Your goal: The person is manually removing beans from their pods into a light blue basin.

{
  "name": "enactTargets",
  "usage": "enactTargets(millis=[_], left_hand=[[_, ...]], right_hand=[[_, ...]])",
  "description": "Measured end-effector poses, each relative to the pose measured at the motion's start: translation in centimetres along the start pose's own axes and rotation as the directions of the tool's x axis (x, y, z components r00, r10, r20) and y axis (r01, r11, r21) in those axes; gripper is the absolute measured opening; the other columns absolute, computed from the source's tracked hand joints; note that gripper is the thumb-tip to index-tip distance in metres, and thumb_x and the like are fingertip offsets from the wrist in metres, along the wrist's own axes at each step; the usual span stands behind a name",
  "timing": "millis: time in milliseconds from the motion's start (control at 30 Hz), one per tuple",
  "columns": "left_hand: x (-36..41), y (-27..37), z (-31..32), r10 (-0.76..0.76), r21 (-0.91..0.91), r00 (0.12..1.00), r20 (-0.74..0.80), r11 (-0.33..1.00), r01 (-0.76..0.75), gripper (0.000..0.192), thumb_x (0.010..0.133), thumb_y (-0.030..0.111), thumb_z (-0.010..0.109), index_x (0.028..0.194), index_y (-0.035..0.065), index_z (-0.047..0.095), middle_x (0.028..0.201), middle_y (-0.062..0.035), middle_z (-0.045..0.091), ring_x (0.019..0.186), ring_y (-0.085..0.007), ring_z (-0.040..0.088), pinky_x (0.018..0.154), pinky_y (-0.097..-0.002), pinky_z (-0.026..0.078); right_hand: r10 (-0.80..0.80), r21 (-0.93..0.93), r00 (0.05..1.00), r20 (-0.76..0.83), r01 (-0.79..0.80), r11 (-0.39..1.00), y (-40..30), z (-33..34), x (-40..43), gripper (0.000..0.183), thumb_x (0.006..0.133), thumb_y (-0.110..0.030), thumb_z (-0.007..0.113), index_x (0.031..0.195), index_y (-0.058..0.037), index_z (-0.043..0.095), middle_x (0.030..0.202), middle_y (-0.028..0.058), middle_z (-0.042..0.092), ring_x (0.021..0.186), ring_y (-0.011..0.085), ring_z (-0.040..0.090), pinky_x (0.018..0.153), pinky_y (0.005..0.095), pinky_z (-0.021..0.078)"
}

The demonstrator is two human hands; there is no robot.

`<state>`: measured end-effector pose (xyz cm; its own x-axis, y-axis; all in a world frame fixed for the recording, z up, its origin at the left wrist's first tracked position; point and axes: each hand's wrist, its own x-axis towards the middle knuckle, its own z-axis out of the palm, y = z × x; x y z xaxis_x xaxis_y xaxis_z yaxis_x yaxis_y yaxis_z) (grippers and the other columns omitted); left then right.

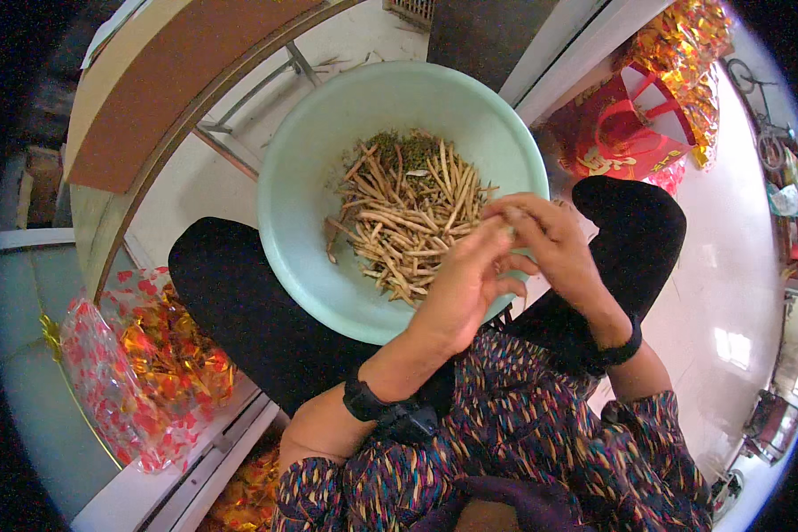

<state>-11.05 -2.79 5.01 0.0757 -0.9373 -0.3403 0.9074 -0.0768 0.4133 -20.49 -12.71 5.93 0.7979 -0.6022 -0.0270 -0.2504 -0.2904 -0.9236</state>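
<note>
A pale green plastic basin (pixel 306 279) sits between my knees, tilted slightly in view. In it lies a heap of dry tan bean pods (pixel 405 229), with small green beans (pixel 405 149) showing at the far side of the heap. My left hand (pixel 469 282) reaches over the near right part of the basin, its thumb and forefinger raised and its other fingers curled. Against its fingertips my right hand (pixel 552 233) meets it above the right rim. The fingertips are blurred and overlap, so whether a pod is pinched between them is hidden.
A clear bag with red hearts (pixel 153 372) holds shiny orange-gold wrappers at left. Red gift bags (pixel 628 133) and more gold wrapping (pixel 685 53) stand at upper right. A curved-looking brown table edge (pixel 193 80) and metal legs (pixel 259 90) are at upper left.
</note>
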Motion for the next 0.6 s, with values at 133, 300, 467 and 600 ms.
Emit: enactTargets(millis=[133,300,467,600], left_hand=[[-0.1,-1.7,-0.3,-0.147,0.154,0.979,0.139,0.980,0.125,0.045,0.083,0.019,0.046,0.121,0.0022,0.030,0.112,-0.0125,0.048,0.092,-0.0195,0.053,0.070,-0.0284,0.045],[-0.5,-2.7,-0.3,-0.191,0.305,0.980,0.063,0.938,0.163,0.042,0.082,0.019,0.047,0.119,0.0020,0.035,0.109,-0.0119,0.050,0.088,-0.0167,0.053,0.069,-0.0249,0.043],[-1.5,-2.9,-0.6,-0.418,0.749,0.862,0.287,0.658,0.070,0.027,0.083,0.022,0.044,0.096,0.0006,0.053,0.087,-0.0072,0.058,0.079,-0.0133,0.054,0.070,-0.0248,0.043],[-2.2,-1.5,-0.3,-0.464,0.874,0.827,0.316,0.481,-0.064,0.025,0.082,0.022,0.045,0.085,0.0002,0.057,0.079,-0.0054,0.059,0.074,-0.0122,0.054,0.069,-0.0240,0.042]], right_hand=[[0.163,0.065,0.977,-0.137,-0.155,0.986,1.4,-2.3,-2.2,0.023,0.087,-0.015,0.040,0.098,0.0003,0.053,0.080,0.0059,0.058,0.068,0.0083,0.052,0.061,0.0219,0.0430],[0.310,0.266,0.933,-0.181,-0.257,0.929,1.0,-4.1,-2.7,0.024,0.088,-0.018,0.040,0.098,-0.0012,0.053,0.067,0.0015,0.055,0.052,0.0047,0.047,0.046,0.0161,0.0373],[0.267,0.109,0.936,-0.229,-0.248,0.963,-0.8,-2.7,-1.9,0.026,0.087,-0.024,0.042,0.092,-0.0027,0.057,0.054,-0.0055,0.039,0.046,0.0015,0.031,0.042,0.0155,0.0247],[0.280,0.185,0.959,-0.044,-0.267,0.946,-1.6,-1.8,-0.8,0.027,0.088,-0.024,0.040,0.096,-0.0027,0.053,0.053,-0.0073,0.033,0.043,0.0001,0.026,0.038,0.0152,0.0193]])
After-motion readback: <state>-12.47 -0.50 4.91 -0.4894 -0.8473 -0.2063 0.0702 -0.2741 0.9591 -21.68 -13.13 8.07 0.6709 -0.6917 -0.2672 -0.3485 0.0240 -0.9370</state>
